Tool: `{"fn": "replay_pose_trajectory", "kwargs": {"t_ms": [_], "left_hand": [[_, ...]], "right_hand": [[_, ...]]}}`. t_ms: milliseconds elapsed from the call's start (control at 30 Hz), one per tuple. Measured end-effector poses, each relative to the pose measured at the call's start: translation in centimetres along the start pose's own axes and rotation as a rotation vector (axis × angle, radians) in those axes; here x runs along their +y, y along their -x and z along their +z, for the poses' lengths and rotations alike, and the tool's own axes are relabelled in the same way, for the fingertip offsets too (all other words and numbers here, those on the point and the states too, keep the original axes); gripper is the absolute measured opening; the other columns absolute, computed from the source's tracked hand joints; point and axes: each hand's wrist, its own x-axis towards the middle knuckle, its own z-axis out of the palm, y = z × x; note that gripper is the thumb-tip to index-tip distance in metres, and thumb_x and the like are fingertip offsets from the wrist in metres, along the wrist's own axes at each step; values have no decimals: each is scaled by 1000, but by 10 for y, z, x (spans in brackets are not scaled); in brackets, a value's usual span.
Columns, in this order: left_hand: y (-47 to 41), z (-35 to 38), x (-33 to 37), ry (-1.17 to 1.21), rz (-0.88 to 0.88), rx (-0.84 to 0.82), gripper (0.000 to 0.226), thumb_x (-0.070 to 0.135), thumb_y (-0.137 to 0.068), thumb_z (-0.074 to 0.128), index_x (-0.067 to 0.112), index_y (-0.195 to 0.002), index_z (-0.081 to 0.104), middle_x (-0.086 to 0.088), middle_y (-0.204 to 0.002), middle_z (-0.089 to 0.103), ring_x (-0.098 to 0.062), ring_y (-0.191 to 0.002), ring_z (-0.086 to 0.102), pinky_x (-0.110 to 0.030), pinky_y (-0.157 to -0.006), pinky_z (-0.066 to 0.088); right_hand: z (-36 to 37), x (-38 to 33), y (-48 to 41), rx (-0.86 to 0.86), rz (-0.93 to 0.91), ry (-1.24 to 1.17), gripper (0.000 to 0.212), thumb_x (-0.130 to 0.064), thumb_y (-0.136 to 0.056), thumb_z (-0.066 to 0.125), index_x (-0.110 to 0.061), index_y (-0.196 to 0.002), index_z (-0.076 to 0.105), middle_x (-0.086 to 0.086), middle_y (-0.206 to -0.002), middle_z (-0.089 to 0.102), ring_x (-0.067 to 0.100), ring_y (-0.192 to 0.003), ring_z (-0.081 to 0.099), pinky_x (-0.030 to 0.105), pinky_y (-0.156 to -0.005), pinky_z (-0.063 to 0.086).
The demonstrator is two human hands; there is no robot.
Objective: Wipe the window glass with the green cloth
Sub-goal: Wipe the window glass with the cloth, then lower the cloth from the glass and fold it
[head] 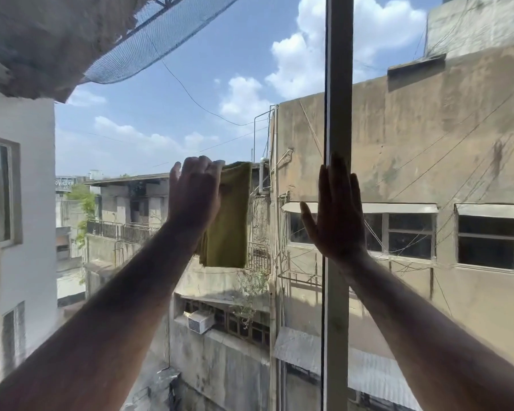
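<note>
The green cloth (230, 221) hangs folded against the window glass (220, 84) near the middle of the view. My left hand (195, 192) presses its upper left part to the pane, fingers pointing up, and covers that part of the cloth. My right hand (336, 215) lies flat and open, fingers up, against the vertical window frame bar (339, 69) and the glass beside it. It holds nothing. Both forearms reach up from the bottom corners.
The frame bar runs from top to bottom right of centre and splits the window into two panes. Through the glass I see concrete buildings (428, 143), a white wall (21, 203) at left, netting (149, 46) above, and sky.
</note>
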Motion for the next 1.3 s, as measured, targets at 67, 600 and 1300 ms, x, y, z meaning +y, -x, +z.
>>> {"fn": "replay_pose_trajectory", "kwargs": {"t_ms": [67, 600, 1300], "left_hand": [[0, -7, 10, -9, -5, -13, 41, 4, -92, 67, 14, -132, 66, -11, -115, 70, -36, -110, 68, -55, -102, 55], [86, -64, 20, 1039, -678, -86, 24, 25, -78, 88, 13, -88, 70, -9, -86, 75, -29, -74, 76, -35, -60, 64], [760, 5, 8, 884, -1379, -1356, 9, 23, -90, 80, 17, -83, 78, 8, -71, 74, -5, -61, 66, -19, -55, 55]], "right_hand": [[-8, 0, 0, -58, -12, -2, 80, -48, -109, 42, 2, -167, 17, 26, -177, 9, 36, -167, 9, 54, -136, 19], [-93, -47, 35, -911, 635, -1169, 32, -15, -87, 85, 0, -114, 77, 22, -110, 80, 23, -84, 76, 42, -80, 68], [-145, -125, 674, -1554, 1715, -1068, 17, 4, -95, 70, -7, -108, 75, -1, -79, 81, 6, -65, 76, 19, -58, 63]]}}
